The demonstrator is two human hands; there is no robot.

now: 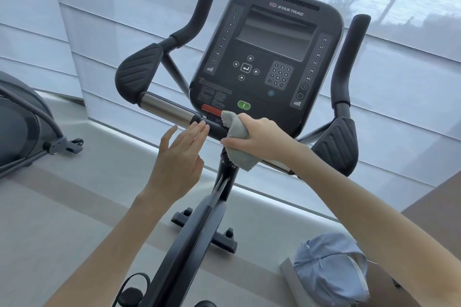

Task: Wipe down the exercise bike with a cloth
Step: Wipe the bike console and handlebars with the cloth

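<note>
Cloth [234, 137], grey and soft, bunched into a wad, sits in the right hand [262, 141], whose fingers are curled tight around it. The wad presses on the black middle section of the handlebar just below the black rounded-square console [267, 57] of the dark-framed exercise bike [199, 222], with its upper corner touching the console's bottom edge near the red strip and its loose frayed end hanging down in front of the stem. Left of the cloth and below the console's lower left corner, the left hand [179, 157] is flat with fingers straight and close together, thumb apart; its fingertips rest on the handlebar where the black section meets the shiny metal grip sensor [167, 108]. It holds nothing. A pale blue fabric bundle [329, 269] lies well below and right of the console, on a grey ledge
</note>
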